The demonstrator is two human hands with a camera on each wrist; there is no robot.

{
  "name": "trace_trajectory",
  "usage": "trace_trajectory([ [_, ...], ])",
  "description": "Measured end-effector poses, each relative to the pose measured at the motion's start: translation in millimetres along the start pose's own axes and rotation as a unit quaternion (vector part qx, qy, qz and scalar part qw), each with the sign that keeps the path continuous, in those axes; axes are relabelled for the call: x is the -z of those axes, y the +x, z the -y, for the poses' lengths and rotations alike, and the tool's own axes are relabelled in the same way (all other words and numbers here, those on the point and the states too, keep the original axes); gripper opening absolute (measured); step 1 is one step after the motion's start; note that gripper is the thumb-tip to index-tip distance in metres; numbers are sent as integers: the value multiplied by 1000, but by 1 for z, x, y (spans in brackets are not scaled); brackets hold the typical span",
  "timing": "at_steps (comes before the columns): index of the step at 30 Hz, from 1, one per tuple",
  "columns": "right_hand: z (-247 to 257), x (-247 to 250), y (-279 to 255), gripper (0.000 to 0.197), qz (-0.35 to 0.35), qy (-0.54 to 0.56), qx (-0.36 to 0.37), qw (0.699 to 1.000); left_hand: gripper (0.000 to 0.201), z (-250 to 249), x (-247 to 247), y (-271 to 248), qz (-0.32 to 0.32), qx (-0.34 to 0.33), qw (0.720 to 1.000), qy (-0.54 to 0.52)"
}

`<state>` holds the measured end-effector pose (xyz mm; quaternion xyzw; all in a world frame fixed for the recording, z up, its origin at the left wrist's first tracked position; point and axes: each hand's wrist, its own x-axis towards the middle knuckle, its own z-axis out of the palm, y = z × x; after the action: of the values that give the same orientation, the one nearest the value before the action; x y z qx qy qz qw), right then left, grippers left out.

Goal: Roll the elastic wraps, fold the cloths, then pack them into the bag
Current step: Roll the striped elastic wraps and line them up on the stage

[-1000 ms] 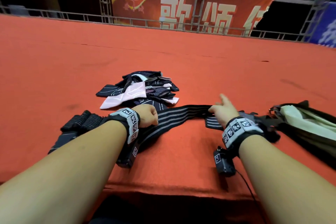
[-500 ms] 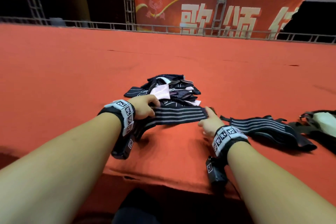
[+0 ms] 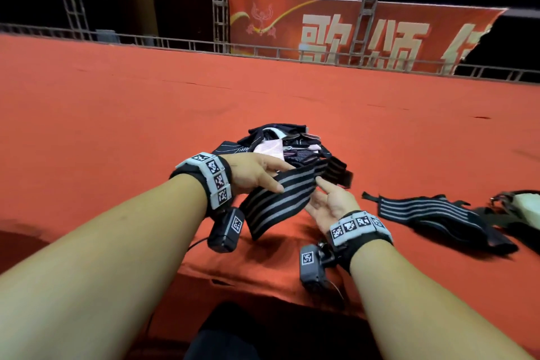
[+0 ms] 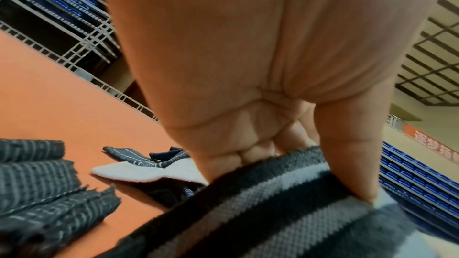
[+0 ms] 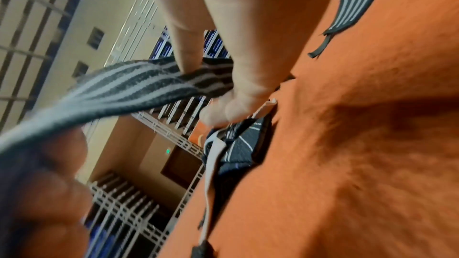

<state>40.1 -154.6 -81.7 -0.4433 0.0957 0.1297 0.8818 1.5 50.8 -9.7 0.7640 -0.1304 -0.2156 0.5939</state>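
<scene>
Black elastic wrap (image 3: 287,194) with grey stripes hangs lifted off the orange-red table cover (image 3: 117,126), stretched between both hands near the front edge. The left hand (image 3: 254,171) pinches the band between thumb and fingers, the loose end drooping down and left beneath that wrist; the left wrist view shows the thumb (image 4: 352,156) pressed on the striped weave with the other fingers curled behind it. The right hand (image 3: 331,202) sits palm-up just right of it, its fingers closed on the strip where it runs toward the far side, as the right wrist view shows. Just beyond the hands lies a heap of dark and pale pink cloths (image 3: 280,145). A second striped wrap (image 3: 432,213) lies flat on the cover to the right, well apart from the held one, and at the far right edge a dark bag (image 3: 523,210) with a pale lining shows partly. Left of the heap, seen only from the left wrist, sit grey ribbed rolls (image 4: 37,181).
</scene>
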Motion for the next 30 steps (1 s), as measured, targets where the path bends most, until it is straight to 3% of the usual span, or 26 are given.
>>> trace_trajectory([
  [3, 22, 9, -9, 14, -41, 100, 31, 994, 34, -3, -4, 6, 1, 19, 999, 50],
  [5, 36, 21, -13, 16, -68, 132, 56, 987, 25, -3, -6, 10, -40, 27, 993, 107],
  [8, 55, 39, -22, 12, -97, 144, 85, 981, 13, -1, -8, 22, -109, 22, 962, 251],
  [11, 68, 63, -32, 28, -100, 143, 71, 982, 15, 0, -20, 35, -104, 24, 952, 289],
  [13, 70, 78, -36, 41, -107, 84, 30, 990, 16, 2, -33, 42, -63, 21, 955, 288],
  [15, 63, 91, -41, 34, -126, -41, -21, 991, 19, 3, -45, 49, -38, 22, 958, 282],
  [17, 53, 100, -48, 31, -126, -168, -68, 975, 20, 4, -54, 54, -32, 13, 968, 249],
  [20, 38, 105, -55, 51, -73, -255, -129, 955, 23, 4, -64, 60, -14, -26, 988, 155],
  [23, 31, 103, -52, 61, -19, -199, -132, 971, 25, 1, -71, 61, 37, -29, 998, 42],
  [27, 34, 93, -36, 46, -7, 14, -37, 999, 26, 0, -65, 57, 118, 20, 993, 19],
  [30, 47, 89, -25, 47, -53, 123, 62, 989, 31, 1, -55, 55, 74, 43, 994, 64],
])
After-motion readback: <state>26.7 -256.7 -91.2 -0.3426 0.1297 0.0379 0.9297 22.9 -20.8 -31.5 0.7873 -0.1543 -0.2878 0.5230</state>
